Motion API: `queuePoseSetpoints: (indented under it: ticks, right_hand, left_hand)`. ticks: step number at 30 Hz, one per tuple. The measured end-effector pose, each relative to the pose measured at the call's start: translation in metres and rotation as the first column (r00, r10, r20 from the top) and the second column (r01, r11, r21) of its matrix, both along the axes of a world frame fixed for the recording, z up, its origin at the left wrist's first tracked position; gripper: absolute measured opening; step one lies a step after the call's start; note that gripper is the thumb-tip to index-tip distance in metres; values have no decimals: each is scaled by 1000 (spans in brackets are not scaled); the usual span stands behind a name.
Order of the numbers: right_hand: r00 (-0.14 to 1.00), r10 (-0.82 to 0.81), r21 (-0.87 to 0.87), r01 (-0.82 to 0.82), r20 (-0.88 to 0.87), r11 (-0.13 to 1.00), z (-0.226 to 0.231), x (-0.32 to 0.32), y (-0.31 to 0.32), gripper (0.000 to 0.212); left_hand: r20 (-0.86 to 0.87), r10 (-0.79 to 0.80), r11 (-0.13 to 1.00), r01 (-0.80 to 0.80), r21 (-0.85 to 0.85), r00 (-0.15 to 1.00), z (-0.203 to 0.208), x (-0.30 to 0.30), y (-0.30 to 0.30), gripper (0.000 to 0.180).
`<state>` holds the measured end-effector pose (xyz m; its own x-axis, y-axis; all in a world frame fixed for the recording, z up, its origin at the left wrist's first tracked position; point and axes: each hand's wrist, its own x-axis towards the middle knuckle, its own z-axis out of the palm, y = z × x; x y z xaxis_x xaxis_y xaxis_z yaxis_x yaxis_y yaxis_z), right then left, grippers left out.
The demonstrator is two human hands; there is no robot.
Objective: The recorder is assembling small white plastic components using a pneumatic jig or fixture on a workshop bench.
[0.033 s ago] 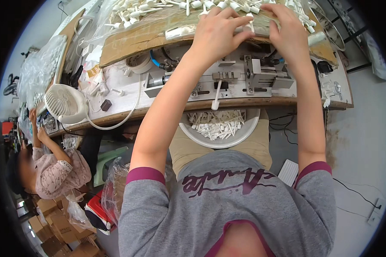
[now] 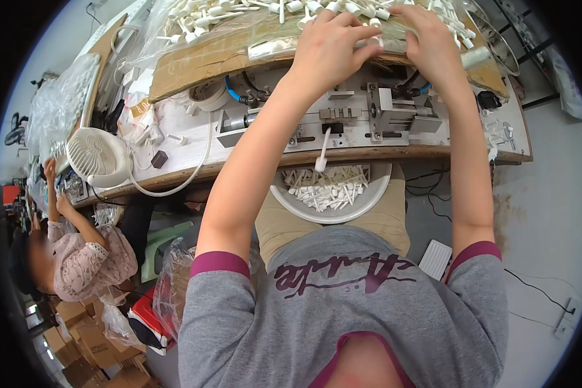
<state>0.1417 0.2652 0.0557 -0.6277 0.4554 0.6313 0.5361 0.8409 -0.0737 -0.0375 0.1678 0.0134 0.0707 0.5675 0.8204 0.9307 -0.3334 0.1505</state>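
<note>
Near, in the lap, basin (image 2: 330, 219) of white pieces; at near edge of tabletop (image 2: 189, 152), stemmed white piece (image 2: 321, 163); beyond, metal fixture (image 2: 383, 110); farther left, left hand (image 2: 328, 48), fingers beside another white piece (image 2: 375, 23), grip impossible to tell; right hand (image 2: 433, 52), fingers parted, released; farthest, piece heap (image 2: 295, 6); seemingly at picking-up step, next calling for a neat pinch

One wide fisheye view, worn on the head, looks steeply down from close by the bench (image 2: 407, 154), with the wearer's torso (image 2: 349, 304) on its near side.
</note>
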Motion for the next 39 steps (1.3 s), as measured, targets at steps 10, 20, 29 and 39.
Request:
queuePoseSetpoints:
  ticks: [10,20,29,39]
  right_hand:
    - [920,360,-139,-341,152,930,12,4,22,13]
    - [989,146,-333,-130,24,934,11,3,-6,25]
    - [899,220,-794,-437,-378,422,-5,23,-70,28]
    - [953,293,-292,-304,-82,907,-92,24,-155,25]
  left_hand:
    - [273,-47,939,135,-316,961,-14,28,-128,27]
    - [-143,111,904,-160,-398,983,-67,41,-139,26]
    - [-146,89,848,-152,-507,985,-54,35,-138,29]
    - [192,163,963,-114,-244,968,41,-23,-68,26]
